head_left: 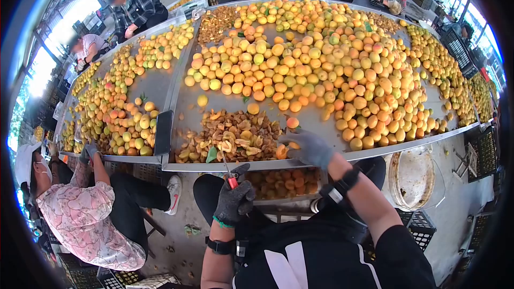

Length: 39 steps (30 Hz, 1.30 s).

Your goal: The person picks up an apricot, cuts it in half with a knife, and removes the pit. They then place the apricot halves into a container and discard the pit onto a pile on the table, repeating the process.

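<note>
My left hand (pixel 235 198), in a dark grey glove, is closed round the red handle of a small knife (pixel 232 181), its thin blade pointing up. It is just below the table's near edge. My right hand (pixel 309 147), in a lighter grey glove and slightly blurred, reaches over the edge with its fingers around an orange apricot (pixel 281 151). Another apricot (pixel 293 122) lies just beyond those fingers. To the left spreads a heap of brownish split apricot pieces (pixel 235 132) with a green leaf (pixel 211 154) at its front.
Whole apricots (pixel 369 85) cover much of the metal table (pixel 214 101). A crate of apricots (pixel 284 183) sits below the edge, a white bucket (pixel 412 180) at right. A person in a pink shirt (pixel 88 217) sits at left; several others work around the far side.
</note>
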Motion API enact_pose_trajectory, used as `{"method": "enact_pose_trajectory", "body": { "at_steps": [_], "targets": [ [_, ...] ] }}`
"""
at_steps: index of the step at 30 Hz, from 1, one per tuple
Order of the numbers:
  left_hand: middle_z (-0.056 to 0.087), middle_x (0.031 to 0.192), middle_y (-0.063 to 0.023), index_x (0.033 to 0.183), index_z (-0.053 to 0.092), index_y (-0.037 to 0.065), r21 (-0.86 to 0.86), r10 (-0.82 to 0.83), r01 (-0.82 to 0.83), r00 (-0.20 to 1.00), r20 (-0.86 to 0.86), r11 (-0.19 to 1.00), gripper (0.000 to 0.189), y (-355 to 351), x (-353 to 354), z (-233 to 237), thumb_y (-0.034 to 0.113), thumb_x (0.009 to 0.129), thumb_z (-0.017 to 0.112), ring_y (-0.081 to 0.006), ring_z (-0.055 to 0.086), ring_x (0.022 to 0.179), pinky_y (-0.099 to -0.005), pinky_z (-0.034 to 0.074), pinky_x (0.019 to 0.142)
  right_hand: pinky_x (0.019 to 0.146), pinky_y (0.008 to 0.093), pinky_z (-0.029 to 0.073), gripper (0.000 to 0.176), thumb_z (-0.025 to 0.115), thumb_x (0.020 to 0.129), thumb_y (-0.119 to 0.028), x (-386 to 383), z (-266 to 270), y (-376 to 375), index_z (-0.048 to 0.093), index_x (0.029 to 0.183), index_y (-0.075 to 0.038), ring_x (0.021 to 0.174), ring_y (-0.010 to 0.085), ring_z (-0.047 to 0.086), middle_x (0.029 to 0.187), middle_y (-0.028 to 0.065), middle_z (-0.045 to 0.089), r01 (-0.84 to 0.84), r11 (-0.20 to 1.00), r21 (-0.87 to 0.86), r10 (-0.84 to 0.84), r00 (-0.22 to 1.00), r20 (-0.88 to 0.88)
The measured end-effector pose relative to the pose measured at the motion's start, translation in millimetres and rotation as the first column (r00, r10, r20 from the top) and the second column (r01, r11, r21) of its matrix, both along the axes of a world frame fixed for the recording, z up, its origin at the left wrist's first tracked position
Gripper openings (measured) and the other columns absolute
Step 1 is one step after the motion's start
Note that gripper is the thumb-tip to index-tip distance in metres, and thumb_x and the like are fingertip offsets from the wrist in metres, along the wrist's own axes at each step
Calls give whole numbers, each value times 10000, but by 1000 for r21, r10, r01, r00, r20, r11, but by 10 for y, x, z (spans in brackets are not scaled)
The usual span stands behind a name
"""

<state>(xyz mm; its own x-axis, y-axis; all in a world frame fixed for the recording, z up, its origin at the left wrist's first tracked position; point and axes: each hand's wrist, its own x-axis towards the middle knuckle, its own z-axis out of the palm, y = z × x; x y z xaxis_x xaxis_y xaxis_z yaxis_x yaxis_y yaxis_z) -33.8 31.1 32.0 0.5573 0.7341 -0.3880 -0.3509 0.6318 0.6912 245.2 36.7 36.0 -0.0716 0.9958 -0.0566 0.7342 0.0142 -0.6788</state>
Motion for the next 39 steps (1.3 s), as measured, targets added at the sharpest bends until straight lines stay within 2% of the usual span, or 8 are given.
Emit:
{"method": "enact_pose_trajectory", "body": {
  "at_steps": [10, 13, 15, 22, 24, 28, 30, 39],
  "targets": [
    [549, 663, -56, 1379, 417, 126, 19, 65, -65, 998, 10, 998, 571, -135, -232, -98, 96, 854, 639, -99, 408, 384, -209, 306, 339, 862, 395, 486, 364, 669, 754, -119, -41, -197, 224, 635, 1115, -150, 1019, 326, 588, 1058, 130, 605, -135, 988, -79, 154, 919, 362],
    [541, 656, -65, 1394, 387, 115, 3, 47, -47, 999, 15, 999, 574, -103, -254, -185, 91, 866, 611, -103, 395, 375, -214, 304, 330, 816, 345, 499, 338, 708, 759, -168, -16, 204, -225, 630, 1083, -110, 941, 258, 618, 1017, 101, 621, -1, 991, 132, 12, 997, -81],
    [533, 649, -74, 1406, 359, 104, -12, 25, -25, 1000, 17, 1000, 575, -70, -211, -211, 82, 877, 584, -107, 384, 368, -216, 303, 322, 758, 286, 497, 303, 717, 801, -190, -30, 392, -544, 624, 1068, -81, 898, 161, 608, 1021, 65, 619, -94, 924, -371, -132, 832, -538],
    [524, 631, -68, 1399, 374, 104, -57, 3, -1, 999, 44, 998, 545, -65, 31, -74, 57, 889, 561, -108, 375, 351, -218, 300, 317, 782, 284, 527, 288, 643, 862, -71, 138, -1203, -1323, 585, 1142, -35, 934, 170, 615, 1086, 71, 610, 42, 912, -408, -266, 818, -510],
    [520, 625, -66, 1396, 378, 105, -42, -11, 11, 1000, 0, 999, 538, -77, 97, -36, 52, 891, 558, -110, 375, 351, -217, 299, 317, 795, 305, 537, 306, 590, 890, -57, 162, -1428, -1450, 565, 1195, -45, 943, 206, 626, 1100, 112, 614, 115, 820, -560, -563, 328, -758],
    [499, 609, -66, 1357, 411, 113, 44, -14, 15, 999, -30, 999, 499, -90, 205, -24, 44, 887, 563, -115, 375, 352, -220, 298, 315, 849, 292, 542, 407, 611, 915, -122, -20, -924, -1366, 476, 1290, -38, 980, 180, 616, 1092, 75, 609, 65, 984, -164, -129, 900, -417],
    [488, 601, -65, 1340, 424, 119, 75, 7, -7, 1000, -7, 997, 480, -77, 290, 13, 41, 887, 562, -118, 373, 352, -224, 299, 315, 744, 314, 554, 421, 430, 995, -336, -190, -853, -1250, 485, 1294, -44, 972, 253, 643, 1163, 138, 605, -138, 767, -627, -610, 146, -779],
    [507, 610, -71, 1280, 454, 45, 40, 40, -59, 928, 369, 997, 455, -48, 413, -1, 8, 843, 576, -132, 428, 379, -249, 338, 330, 565, 211, 492, 444, 459, 975, -417, -762, -96, -1045, 536, 1215, -51, 823, 190, 658, 1079, 106, 637, -595, 660, -458, -481, 133, -866]
  ]
}}
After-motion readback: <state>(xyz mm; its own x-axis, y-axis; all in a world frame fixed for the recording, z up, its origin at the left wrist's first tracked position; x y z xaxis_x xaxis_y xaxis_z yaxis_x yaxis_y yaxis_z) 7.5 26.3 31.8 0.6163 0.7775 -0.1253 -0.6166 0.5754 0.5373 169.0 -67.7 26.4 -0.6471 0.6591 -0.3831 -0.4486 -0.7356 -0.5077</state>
